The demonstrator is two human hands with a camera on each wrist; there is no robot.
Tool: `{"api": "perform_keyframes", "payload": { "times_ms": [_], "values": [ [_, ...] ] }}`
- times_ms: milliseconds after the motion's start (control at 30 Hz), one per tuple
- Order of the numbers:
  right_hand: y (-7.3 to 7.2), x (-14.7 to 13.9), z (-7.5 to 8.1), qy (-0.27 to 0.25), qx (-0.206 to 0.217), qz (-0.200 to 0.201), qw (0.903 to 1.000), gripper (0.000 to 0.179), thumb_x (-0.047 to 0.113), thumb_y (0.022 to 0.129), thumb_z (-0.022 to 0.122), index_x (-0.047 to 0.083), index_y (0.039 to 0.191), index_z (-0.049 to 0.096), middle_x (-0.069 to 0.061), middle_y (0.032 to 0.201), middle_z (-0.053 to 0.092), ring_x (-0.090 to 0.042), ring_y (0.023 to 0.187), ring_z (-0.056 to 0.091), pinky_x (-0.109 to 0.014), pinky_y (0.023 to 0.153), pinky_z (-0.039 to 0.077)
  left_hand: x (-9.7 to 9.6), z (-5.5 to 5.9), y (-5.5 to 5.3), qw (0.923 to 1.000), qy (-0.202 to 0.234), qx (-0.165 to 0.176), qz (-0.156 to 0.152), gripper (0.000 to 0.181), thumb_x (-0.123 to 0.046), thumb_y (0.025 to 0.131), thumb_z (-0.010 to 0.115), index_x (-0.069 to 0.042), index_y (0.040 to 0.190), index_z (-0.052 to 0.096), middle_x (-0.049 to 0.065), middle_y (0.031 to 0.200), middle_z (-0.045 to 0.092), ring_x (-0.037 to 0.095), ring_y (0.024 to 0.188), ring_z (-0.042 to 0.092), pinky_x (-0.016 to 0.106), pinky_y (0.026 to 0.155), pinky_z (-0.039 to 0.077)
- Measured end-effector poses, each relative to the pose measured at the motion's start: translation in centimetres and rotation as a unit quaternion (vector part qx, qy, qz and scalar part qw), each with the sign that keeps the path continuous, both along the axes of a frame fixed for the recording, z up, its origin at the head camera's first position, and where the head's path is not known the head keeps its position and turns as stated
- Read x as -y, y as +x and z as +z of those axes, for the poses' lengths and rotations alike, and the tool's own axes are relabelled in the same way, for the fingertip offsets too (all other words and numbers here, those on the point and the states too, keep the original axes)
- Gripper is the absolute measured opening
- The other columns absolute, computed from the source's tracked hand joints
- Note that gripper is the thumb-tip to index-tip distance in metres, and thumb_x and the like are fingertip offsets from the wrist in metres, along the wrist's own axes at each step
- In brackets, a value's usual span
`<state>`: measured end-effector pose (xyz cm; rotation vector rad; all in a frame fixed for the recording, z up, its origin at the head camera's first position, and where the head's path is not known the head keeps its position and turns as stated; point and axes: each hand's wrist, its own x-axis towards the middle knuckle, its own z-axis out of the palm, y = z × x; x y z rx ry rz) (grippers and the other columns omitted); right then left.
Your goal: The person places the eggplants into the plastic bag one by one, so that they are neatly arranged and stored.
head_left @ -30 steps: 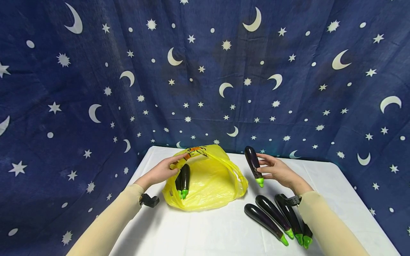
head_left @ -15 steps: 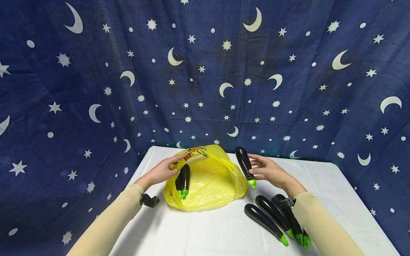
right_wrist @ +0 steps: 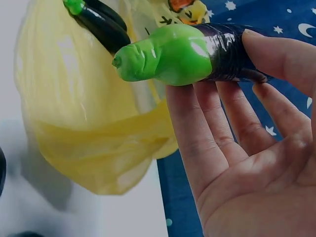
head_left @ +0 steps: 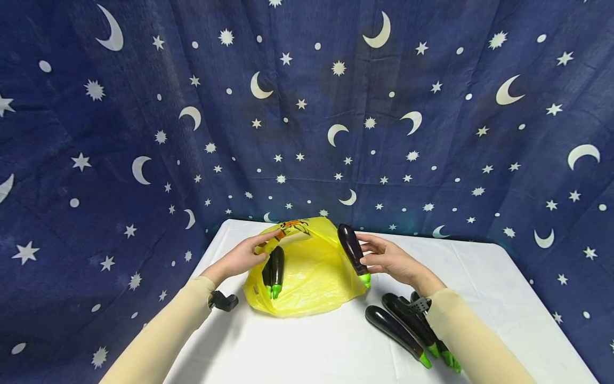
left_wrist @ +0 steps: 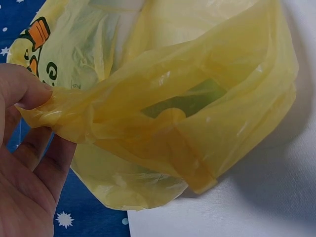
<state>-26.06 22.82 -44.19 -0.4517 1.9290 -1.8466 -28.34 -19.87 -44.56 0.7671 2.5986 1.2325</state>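
A yellow plastic bag (head_left: 316, 272) lies with its mouth open toward me on the table. My left hand (head_left: 243, 257) pinches the left edge of that mouth between thumb and fingers, as the left wrist view shows. Two dark eggplants (head_left: 277, 269) with green stems rest inside the bag at its left side. In front of the bag's right edge, my right hand (head_left: 390, 260) holds another eggplant (head_left: 351, 248), tilted with its green stem end down. The right wrist view shows this eggplant (right_wrist: 182, 54) between the thumb and the fingertips.
Several more eggplants (head_left: 395, 330) lie side by side on the white table (head_left: 288, 352), partly under my right forearm. A dark blue curtain (head_left: 307, 106) with moons and stars hangs close behind the table and along its sides.
My right hand has moved left with its eggplant, from right of the bag to in front of the bag's right edge. The left hand keeps its place on the bag.
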Motion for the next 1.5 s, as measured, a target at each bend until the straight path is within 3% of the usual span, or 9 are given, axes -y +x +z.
{"api": "perform_keyframes", "payload": {
  "times_ms": [700, 933, 1500],
  "values": [
    [0.1, 3.8, -1.7, 0.005, 0.035, 0.032, 0.9989, 0.077, 0.009, 0.092, 0.072, 0.005, 0.159, 0.034, -0.024, 0.141, 0.052, -0.029, 0.114, 0.065, -0.047, 0.091, 0.056, 0.2, -0.1, 0.2, 1.0000, 0.006, 0.000, -0.002, 0.071, 0.004, 0.094, 0.057, -0.025, 0.157, 0.044, 0.000, 0.156, 0.047, 0.030, 0.133, 0.050, 0.048, 0.110, 0.041],
    [0.1, 5.0, -2.2, 0.005, 0.029, 0.053, 0.9982, 0.076, 0.010, 0.092, 0.071, 0.003, 0.158, 0.034, -0.024, 0.139, 0.053, -0.029, 0.111, 0.066, -0.045, 0.090, 0.056, 0.2, -0.1, 0.1, 1.0000, 0.007, 0.006, 0.003, 0.071, 0.003, 0.094, 0.058, -0.027, 0.157, 0.044, 0.001, 0.156, 0.047, 0.032, 0.133, 0.050, 0.048, 0.109, 0.042],
    [0.0, 8.4, -3.5, 0.038, 0.029, 0.052, 0.9975, 0.073, 0.009, 0.088, 0.074, 0.007, 0.155, 0.044, -0.021, 0.132, 0.057, -0.030, 0.103, 0.068, -0.046, 0.086, 0.058, 0.0, -0.1, -0.2, 1.0000, 0.003, -0.008, -0.002, 0.070, 0.003, 0.094, 0.059, -0.024, 0.157, 0.045, 0.001, 0.156, 0.047, 0.031, 0.133, 0.051, 0.049, 0.111, 0.040]
  ]
}}
